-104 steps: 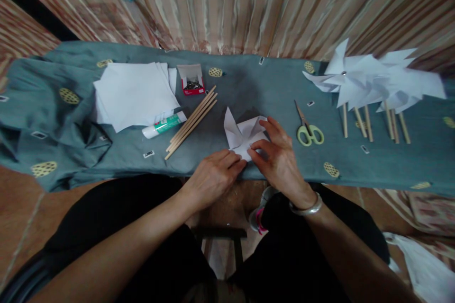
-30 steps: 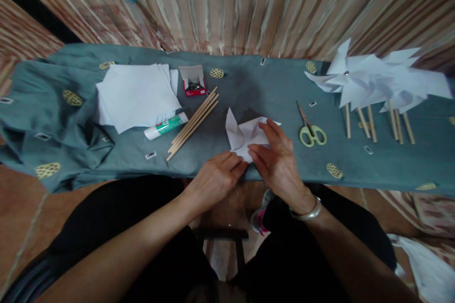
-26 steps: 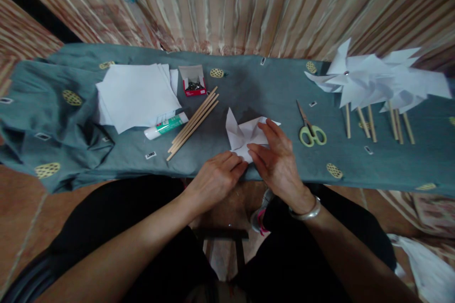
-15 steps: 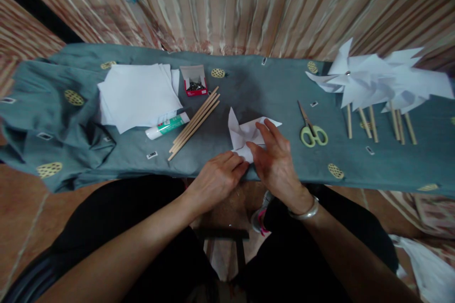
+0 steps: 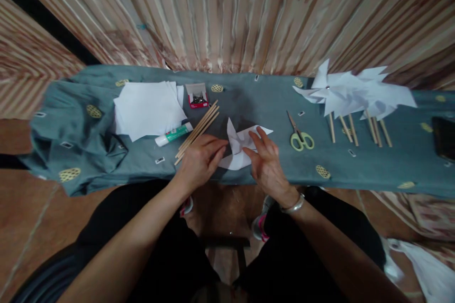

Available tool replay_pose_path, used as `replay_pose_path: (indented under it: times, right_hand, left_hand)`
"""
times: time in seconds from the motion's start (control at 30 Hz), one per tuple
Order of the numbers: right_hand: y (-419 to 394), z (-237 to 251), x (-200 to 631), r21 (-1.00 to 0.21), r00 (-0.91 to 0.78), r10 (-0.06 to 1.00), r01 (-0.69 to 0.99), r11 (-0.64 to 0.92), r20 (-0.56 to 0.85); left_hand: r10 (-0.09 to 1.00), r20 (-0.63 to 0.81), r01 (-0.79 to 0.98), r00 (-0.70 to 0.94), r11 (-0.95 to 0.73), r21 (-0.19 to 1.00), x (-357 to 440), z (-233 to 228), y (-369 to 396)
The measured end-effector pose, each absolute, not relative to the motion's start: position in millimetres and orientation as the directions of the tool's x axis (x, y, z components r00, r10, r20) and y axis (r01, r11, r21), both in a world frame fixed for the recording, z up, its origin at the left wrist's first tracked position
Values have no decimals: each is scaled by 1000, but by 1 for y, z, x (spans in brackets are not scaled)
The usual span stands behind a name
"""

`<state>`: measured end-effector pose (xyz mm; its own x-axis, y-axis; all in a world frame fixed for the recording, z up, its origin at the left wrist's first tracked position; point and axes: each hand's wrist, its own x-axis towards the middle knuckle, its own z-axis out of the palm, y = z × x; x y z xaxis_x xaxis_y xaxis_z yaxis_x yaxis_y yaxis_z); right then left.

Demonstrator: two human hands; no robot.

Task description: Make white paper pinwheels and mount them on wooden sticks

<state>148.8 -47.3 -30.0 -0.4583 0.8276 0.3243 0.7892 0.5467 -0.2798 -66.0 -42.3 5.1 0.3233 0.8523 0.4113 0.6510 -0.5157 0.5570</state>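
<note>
A white paper (image 5: 240,144), partly folded into pinwheel blades, lies on the grey-green cloth (image 5: 249,99) near its front edge. My left hand (image 5: 200,160) rests on the cloth at the paper's left side, fingers reaching toward it. My right hand (image 5: 265,161) is spread over the paper's right part, fingertips touching it. Several wooden sticks (image 5: 197,129) lie just left of my left hand, with a glue stick (image 5: 173,134) beside them.
A stack of white sheets (image 5: 149,109) and a small red box of pins (image 5: 197,96) sit at the back left. Green-handled scissors (image 5: 299,133) lie to the right. Several finished pinwheels on sticks (image 5: 351,97) lie far right. A dark object (image 5: 444,137) sits at the right edge.
My left hand has moved up and left, from the paper's near corner to its left side. My right hand's fingers have spread apart. The view has pulled back a little.
</note>
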Motion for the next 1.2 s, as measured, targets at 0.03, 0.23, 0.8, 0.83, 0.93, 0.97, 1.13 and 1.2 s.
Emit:
replay_pose_path:
  times: [0.03,0.23,0.8,0.83,0.93,0.97,1.13,1.2]
  right_hand:
    - [-47,-30,148,-283,-448,833,795,537,324]
    - [-46,-28,146,-233,-470,819,800,553,330]
    - [-43,-16,137,-194,-475,829,820,539,297]
    - [-42,-16,138,-198,-476,826,817,542,301]
    - [-41,-16,140,-208,-467,829,817,537,307]
    - [-41,-17,141,-211,-463,831,818,535,310]
    - [-45,-20,141,-243,-416,834,822,516,362]
    - [-46,-21,141,-254,-394,836,825,505,382]
  left_hand:
    - [879,400,649,259,-465,602,-68,5,-38]
    - [929,321,584,184,-366,724,-60,1,-24]
    - [945,300,542,130,-321,777,-56,7,-25]
    - [937,316,551,149,-344,760,-56,8,-24]
    - [929,344,554,136,-360,751,-56,9,-19]
    - [929,349,552,126,-358,753,-55,10,-18]
    - [914,322,560,248,-406,722,-45,9,-14]
    - [895,279,599,349,-442,668,-40,10,-14]
